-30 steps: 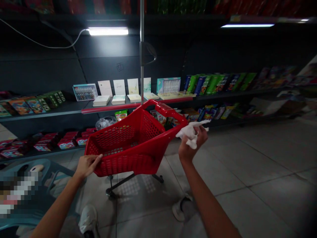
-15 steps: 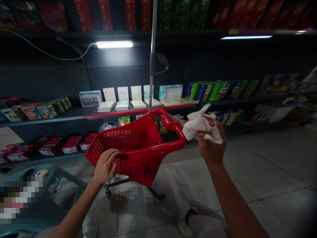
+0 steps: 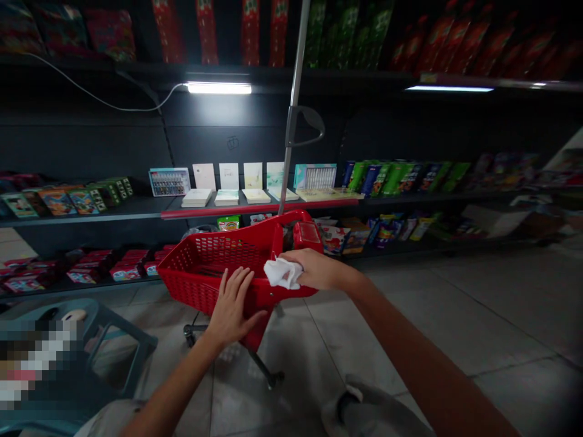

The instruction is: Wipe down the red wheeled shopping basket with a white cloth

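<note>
A small red shopping cart (image 3: 195,246) with a perforated basket stands on the tiled floor in front of me. A grey pole (image 3: 298,67) with a dark loop grip rises behind its handle end. My left hand (image 3: 232,306) lies on the near side of the basket, fingers outstretched over the rim, holding nothing. My right hand (image 3: 321,270) is closed around a crumpled white cloth (image 3: 282,273) and presses it against the cart's near rim, close to the handle. The fingertips of that hand are partly hidden by the cloth.
A dark shelf (image 3: 113,209) carries books, boxes and snack packs behind the cart, with bottles higher up. At the lower left is a blue-grey plastic stool (image 3: 132,331), partly blurred out. A lit tube lamp (image 3: 218,88) hangs under the upper shelf.
My right hand has brought the white cloth left and down from beside the handle onto the rim. My left hand has slid right along the basket side. The cart has turned slightly.
</note>
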`<state>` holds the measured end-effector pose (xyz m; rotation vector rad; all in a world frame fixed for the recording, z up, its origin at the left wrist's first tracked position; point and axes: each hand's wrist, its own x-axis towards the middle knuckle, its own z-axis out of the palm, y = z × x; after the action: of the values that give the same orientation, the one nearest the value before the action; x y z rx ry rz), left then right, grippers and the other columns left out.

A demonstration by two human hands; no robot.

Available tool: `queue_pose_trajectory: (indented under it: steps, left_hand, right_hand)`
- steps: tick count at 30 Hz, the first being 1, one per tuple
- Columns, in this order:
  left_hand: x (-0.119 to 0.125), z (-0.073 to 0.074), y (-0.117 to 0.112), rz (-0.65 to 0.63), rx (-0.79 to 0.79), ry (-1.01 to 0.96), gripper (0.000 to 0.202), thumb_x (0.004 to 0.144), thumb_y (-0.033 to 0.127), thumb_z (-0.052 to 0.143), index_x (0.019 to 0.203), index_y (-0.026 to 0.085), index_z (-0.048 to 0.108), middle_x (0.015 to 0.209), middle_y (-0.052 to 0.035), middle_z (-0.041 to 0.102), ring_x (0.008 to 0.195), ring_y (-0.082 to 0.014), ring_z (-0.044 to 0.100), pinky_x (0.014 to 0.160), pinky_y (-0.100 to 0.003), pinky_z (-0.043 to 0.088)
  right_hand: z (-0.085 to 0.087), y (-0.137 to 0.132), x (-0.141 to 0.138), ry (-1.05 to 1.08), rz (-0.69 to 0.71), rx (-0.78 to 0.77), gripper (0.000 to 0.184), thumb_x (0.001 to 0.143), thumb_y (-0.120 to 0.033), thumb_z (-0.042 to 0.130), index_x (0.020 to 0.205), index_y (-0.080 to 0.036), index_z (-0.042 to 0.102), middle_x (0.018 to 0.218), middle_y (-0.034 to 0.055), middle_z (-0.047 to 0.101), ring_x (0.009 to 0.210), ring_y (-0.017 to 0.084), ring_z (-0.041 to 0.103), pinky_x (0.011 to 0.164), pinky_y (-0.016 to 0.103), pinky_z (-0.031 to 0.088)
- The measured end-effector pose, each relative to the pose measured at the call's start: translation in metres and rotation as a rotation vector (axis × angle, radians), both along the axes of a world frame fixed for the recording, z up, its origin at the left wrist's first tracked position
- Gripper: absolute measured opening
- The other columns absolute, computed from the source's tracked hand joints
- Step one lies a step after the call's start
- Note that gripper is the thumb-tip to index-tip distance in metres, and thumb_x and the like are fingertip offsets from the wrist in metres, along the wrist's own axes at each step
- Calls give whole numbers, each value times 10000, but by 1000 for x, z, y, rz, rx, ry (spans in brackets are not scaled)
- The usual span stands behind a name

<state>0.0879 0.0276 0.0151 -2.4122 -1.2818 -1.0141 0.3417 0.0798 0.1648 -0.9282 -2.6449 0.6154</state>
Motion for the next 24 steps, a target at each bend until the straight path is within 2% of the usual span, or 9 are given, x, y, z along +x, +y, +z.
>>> queue_pose_trajectory:
  steps: [3, 7, 11, 14, 19, 21, 24]
  left_hand:
    - [6, -6, -1, 65, 50, -82, 969, 767, 564, 742, 1529, 188, 277, 1380, -179, 533, 1328, -363, 493, 1224, -691, 189]
    - [-2, -10, -4, 98, 95, -164, 826, 735, 497, 767, 1400, 204, 373, 1254, -148, 555, 1228, -339, 537, 1205, -690, 230]
    - [-12, -9, -8, 85, 98, -194, 771, 718, 413, 756, 1357, 204, 379, 1243, -143, 550, 1223, -335, 531, 1201, -694, 230]
    - [-15, -9, -9, 71, 124, -211, 773, 693, 382, 754, 1342, 194, 379, 1233, -145, 549, 1221, -338, 528, 1193, -696, 238]
    - [-18, -12, -8, 61, 145, -235, 818, 642, 366, 750, 1349, 207, 371, 1206, -139, 547, 1200, -349, 535, 1179, -709, 241]
    - [-20, -14, -9, 62, 148, -236, 827, 634, 371, 745, 1353, 217, 367, 1211, -139, 541, 1197, -356, 537, 1172, -719, 241]
    - [-20, -18, -9, 71, 167, -237, 829, 630, 362, 741, 1355, 205, 372, 1214, -147, 535, 1198, -361, 538, 1171, -723, 242]
  right_hand:
    - [2, 8, -25, -77, 88, -16, 193, 816, -88, 600, 983, -164, 660, 1015, 53, 729, 919, 183, 677, 788, 230, 469]
    - [-6, 24, -55, -308, 111, 224, 181, 836, -111, 637, 1013, -128, 673, 1073, 125, 712, 1043, 237, 666, 906, 281, 468]
    - [-9, 36, -73, -513, 43, 327, 247, 860, -105, 602, 1089, -135, 692, 1120, 155, 711, 1064, 256, 687, 879, 292, 497]
    - [-3, 48, -80, -649, -53, 359, 330, 853, -86, 576, 1150, -140, 711, 1105, 176, 731, 1018, 282, 714, 826, 326, 527]
    - [10, 84, -87, -828, -116, 302, 359, 797, -135, 667, 1148, -110, 740, 1116, 201, 741, 982, 306, 726, 807, 343, 547]
    - [11, 100, -85, -824, -134, 295, 330, 779, -108, 669, 1098, -103, 756, 1107, 193, 746, 987, 297, 723, 836, 335, 538]
    - [11, 123, -72, -703, -116, 274, 283, 774, -93, 663, 1035, -129, 767, 1088, 155, 756, 998, 278, 718, 874, 317, 513]
